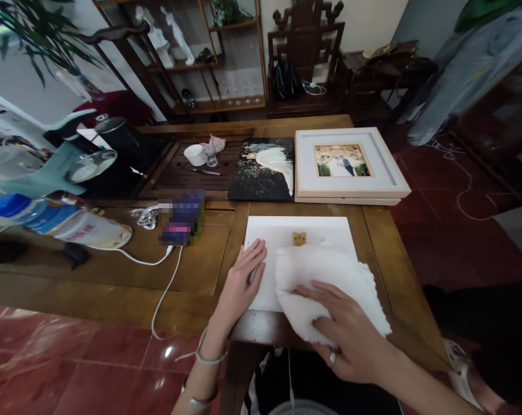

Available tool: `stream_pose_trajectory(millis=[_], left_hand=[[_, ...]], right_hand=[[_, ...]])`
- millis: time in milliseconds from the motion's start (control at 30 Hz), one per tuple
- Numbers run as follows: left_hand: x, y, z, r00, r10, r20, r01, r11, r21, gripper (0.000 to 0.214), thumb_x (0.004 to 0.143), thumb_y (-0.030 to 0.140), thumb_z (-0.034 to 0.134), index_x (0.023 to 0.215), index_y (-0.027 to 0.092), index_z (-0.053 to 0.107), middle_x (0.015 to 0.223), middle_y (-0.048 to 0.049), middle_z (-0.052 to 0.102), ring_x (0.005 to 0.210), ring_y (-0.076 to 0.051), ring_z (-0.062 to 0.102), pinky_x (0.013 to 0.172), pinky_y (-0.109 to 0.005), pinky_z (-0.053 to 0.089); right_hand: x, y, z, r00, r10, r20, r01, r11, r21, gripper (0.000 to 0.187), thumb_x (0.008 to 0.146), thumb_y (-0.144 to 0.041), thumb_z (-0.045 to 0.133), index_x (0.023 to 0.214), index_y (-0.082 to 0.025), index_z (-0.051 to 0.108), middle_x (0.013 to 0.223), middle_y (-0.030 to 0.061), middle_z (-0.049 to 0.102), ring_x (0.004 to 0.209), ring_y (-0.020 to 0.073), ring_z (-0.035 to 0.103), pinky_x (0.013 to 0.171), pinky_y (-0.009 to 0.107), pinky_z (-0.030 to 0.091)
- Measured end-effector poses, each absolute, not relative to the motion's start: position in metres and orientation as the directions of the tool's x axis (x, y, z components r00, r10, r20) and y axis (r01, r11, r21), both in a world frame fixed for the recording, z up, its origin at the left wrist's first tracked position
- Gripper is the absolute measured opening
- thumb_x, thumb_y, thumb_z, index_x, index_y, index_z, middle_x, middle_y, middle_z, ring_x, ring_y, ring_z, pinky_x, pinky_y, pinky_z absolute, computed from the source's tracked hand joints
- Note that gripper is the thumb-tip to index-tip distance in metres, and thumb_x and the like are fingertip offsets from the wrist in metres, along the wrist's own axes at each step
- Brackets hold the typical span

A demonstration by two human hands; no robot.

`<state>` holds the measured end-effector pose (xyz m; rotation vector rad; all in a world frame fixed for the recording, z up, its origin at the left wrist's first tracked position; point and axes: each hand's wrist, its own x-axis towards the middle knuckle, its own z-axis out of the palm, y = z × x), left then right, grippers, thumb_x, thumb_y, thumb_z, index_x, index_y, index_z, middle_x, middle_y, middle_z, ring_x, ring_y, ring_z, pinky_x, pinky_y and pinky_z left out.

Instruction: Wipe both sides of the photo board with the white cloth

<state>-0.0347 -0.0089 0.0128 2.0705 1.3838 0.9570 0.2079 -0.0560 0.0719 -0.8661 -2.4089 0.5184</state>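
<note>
A white rectangular board (271, 230) lies flat at the table's near edge. My left hand (242, 282) rests on its left side, fingers stretched out and holding nothing. Under my right hand (345, 331) is a bunched white cloth or paper towel (330, 265), which the fingers grip and press onto the board. The cloth covers the board's right part and hangs past its right and near edges. Just beyond the cloth, a small brass-coloured plate (299, 238) with dark holes sits on the board.
Behind the board lie a dark wedding photo panel (265, 167) and stacked light-wood frames (351, 193). To the left are a phone (183, 219) with a white cable, a large plastic bottle (91, 227) on its side and a tea tray (165, 178) bearing a white cup (195, 155).
</note>
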Motion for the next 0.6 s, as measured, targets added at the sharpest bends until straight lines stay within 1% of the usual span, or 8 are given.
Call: stream_pose_trajectory(millis=[100,200,267,300,367,433,533,600], left_hand=[[-0.034,-0.009,0.013,0.246,0.925,0.288,0.596,-0.379,0.708,0.040,0.091,0.017,0.049,0.130,0.024,0.054,0.139,-0.0079,0.052,0.134,-0.022,0.042,0.115,-0.054,0.026],[-0.034,-0.008,0.014,0.244,0.924,0.296,0.592,-0.383,0.709,0.040,0.092,0.018,0.049,0.130,0.025,0.054,0.138,-0.0073,0.053,0.134,-0.022,0.043,0.115,-0.055,0.026],[-0.034,-0.008,0.013,0.244,0.922,0.301,0.589,-0.387,0.709,0.039,0.092,0.018,0.048,0.130,0.025,0.054,0.138,-0.0071,0.054,0.134,-0.022,0.043,0.114,-0.055,0.026],[-0.034,-0.008,0.013,0.244,0.922,0.302,0.589,-0.388,0.709,0.039,0.092,0.018,0.048,0.130,0.025,0.054,0.138,-0.0072,0.054,0.134,-0.023,0.043,0.114,-0.056,0.026],[-0.034,-0.008,0.013,0.243,0.923,0.297,0.590,-0.384,0.710,0.039,0.092,0.018,0.048,0.130,0.025,0.054,0.138,-0.0072,0.053,0.134,-0.022,0.043,0.114,-0.055,0.026],[-0.034,-0.008,0.013,0.238,0.927,0.291,0.592,-0.376,0.713,0.039,0.092,0.018,0.048,0.130,0.024,0.054,0.139,-0.0072,0.053,0.134,-0.022,0.043,0.115,-0.055,0.025],[-0.034,-0.008,0.013,0.230,0.928,0.292,0.589,-0.372,0.717,0.039,0.092,0.018,0.048,0.130,0.024,0.054,0.138,-0.0074,0.053,0.133,-0.022,0.043,0.115,-0.054,0.025],[-0.034,-0.008,0.013,0.228,0.926,0.299,0.585,-0.376,0.718,0.039,0.092,0.018,0.049,0.129,0.024,0.055,0.138,-0.0076,0.054,0.133,-0.022,0.044,0.115,-0.055,0.026]], right_hand=[[0.210,-0.027,0.070,-0.642,0.691,0.332,0.506,0.707,-0.493,0.014,0.078,-0.019,0.049,0.073,-0.019,0.062,0.116,0.0148,0.067,0.107,0.0253,0.063,0.096,0.046,0.049],[0.208,0.015,0.065,-0.593,0.736,0.326,0.593,0.674,-0.441,0.017,0.084,-0.023,0.047,0.076,-0.021,0.063,0.096,0.0108,0.073,0.099,0.0266,0.066,0.089,0.045,0.052],[0.203,0.039,0.061,-0.556,0.765,0.325,0.636,0.644,-0.426,0.021,0.087,-0.024,0.045,0.078,-0.021,0.063,0.085,0.0091,0.073,0.095,0.0272,0.066,0.090,0.047,0.051],[0.201,0.047,0.059,-0.543,0.774,0.326,0.648,0.633,-0.424,0.021,0.088,-0.024,0.044,0.079,-0.020,0.063,0.084,0.0090,0.072,0.093,0.0270,0.067,0.092,0.048,0.050],[0.195,0.054,0.057,-0.535,0.778,0.329,0.656,0.628,-0.418,0.021,0.088,-0.022,0.044,0.082,-0.019,0.064,0.091,0.0107,0.072,0.094,0.0269,0.066,0.098,0.049,0.045],[0.191,0.047,0.056,-0.550,0.767,0.330,0.650,0.641,-0.408,0.018,0.084,-0.019,0.047,0.085,-0.016,0.065,0.104,0.0150,0.070,0.103,0.0280,0.064,0.102,0.049,0.042],[0.187,0.010,0.056,-0.605,0.728,0.323,0.607,0.684,-0.404,0.017,0.074,-0.016,0.052,0.083,-0.014,0.066,0.126,0.0210,0.059,0.121,0.0309,0.054,0.103,0.049,0.042],[0.187,-0.022,0.058,-0.643,0.704,0.303,0.570,0.703,-0.425,0.017,0.070,-0.016,0.054,0.080,-0.015,0.067,0.134,0.0206,0.053,0.128,0.0309,0.047,0.104,0.048,0.041]])
